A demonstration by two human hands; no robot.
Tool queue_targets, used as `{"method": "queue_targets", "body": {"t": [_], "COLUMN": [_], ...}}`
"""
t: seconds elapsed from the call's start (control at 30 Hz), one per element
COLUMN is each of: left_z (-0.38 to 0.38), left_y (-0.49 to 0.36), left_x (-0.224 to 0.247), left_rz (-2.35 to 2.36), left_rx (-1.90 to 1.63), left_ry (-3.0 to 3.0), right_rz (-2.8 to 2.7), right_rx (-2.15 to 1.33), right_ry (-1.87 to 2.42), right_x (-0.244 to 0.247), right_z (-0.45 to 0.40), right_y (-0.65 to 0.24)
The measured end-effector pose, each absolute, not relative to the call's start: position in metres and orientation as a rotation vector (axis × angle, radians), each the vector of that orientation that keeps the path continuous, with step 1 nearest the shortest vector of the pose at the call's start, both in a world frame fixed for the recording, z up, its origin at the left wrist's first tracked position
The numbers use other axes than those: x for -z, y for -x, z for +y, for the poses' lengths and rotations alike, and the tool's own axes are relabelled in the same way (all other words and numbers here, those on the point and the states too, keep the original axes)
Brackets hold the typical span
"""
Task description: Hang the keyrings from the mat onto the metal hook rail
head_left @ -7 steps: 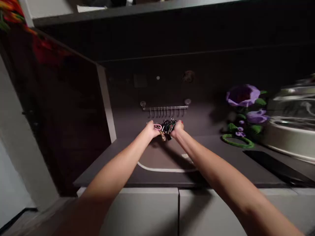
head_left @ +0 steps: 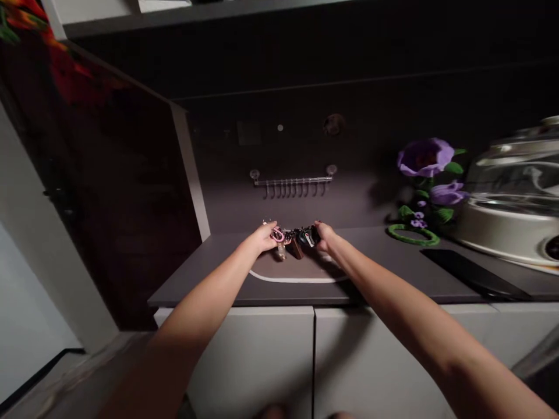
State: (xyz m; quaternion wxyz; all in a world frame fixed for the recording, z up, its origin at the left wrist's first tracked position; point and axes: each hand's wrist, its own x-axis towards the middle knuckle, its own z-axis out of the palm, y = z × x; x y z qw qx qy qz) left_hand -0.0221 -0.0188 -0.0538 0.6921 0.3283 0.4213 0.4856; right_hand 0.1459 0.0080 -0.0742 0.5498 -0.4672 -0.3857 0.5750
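My left hand [head_left: 264,237] is closed at the left end of a bunch of keys and key fobs [head_left: 307,237]. A pink ring [head_left: 277,235] shows at its fingertips, and a small pale charm dangles below. My right hand [head_left: 324,235] grips the dark right end of the same bunch. Between the hands, the bunch is stretched sideways, with a brown tag [head_left: 297,249] hanging from it. All this is above a brown mat [head_left: 279,270] with a white edge on the grey counter. Single keys are too small to tell apart.
On the wall behind is a clear rail with several hooks [head_left: 293,181]. Purple fabric flowers [head_left: 425,157] with a green ring base stand at right, next to a cream appliance with a transparent lid [head_left: 502,230]. A flat black object [head_left: 474,273] lies before them. A shelf overhangs above.
My hands have moved apart, and the bunch between them is spread wider, with the brown tag now hanging in plain sight. The view has shifted slightly downward.
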Motion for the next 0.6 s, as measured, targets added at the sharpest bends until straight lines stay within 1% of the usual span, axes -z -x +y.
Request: {"method": "queue_targets", "body": {"t": [0.03,0.07,0.17,0.23,0.27,0.33,0.4,0.47,0.53,0.6], "left_z": [-0.019,-0.020,-0.021,-0.022,-0.022,-0.023,-0.023,-0.024,-0.026,-0.029], "left_y": [0.028,0.034,0.050,0.060,0.063,0.070,0.074,0.077,0.081,0.084], "left_x": [0.058,0.062,0.070,0.074,0.075,0.079,0.083,0.086,0.086,0.083], "left_rz": [0.963,1.012,1.298,1.498,1.567,1.637,1.631,1.575,1.486,1.434], "left_rx": [-1.065,-1.039,-1.007,-0.987,-0.965,-0.879,-0.763,-0.679,-0.661,-0.716], "left_ry": [-0.813,-0.913,-1.281,-1.611,-1.804,-2.176,-2.431,-2.544,-2.588,-2.568], "right_rz": [-0.984,-1.069,-1.156,-1.449,-1.558,-1.722,-1.832,-1.884,-1.889,-1.889], "right_rx": [-1.313,-1.191,-1.015,-0.578,-0.435,-0.256,-0.194,-0.198,-0.258,-0.284], "right_ry": [1.234,1.333,1.382,1.524,1.582,1.652,1.675,1.667,1.647,1.600], "right_x": [0.076,0.078,0.083,0.085,0.085,0.086,0.085,0.083,0.080,0.076], "right_z": [0.003,-0.002,-0.008,-0.008,-0.008,-0.009,-0.012,-0.016,-0.020,-0.022], "right_y": [-0.152,-0.159,-0.180,-0.191,-0.196,-0.202,-0.205,-0.206,-0.206,-0.205]}}
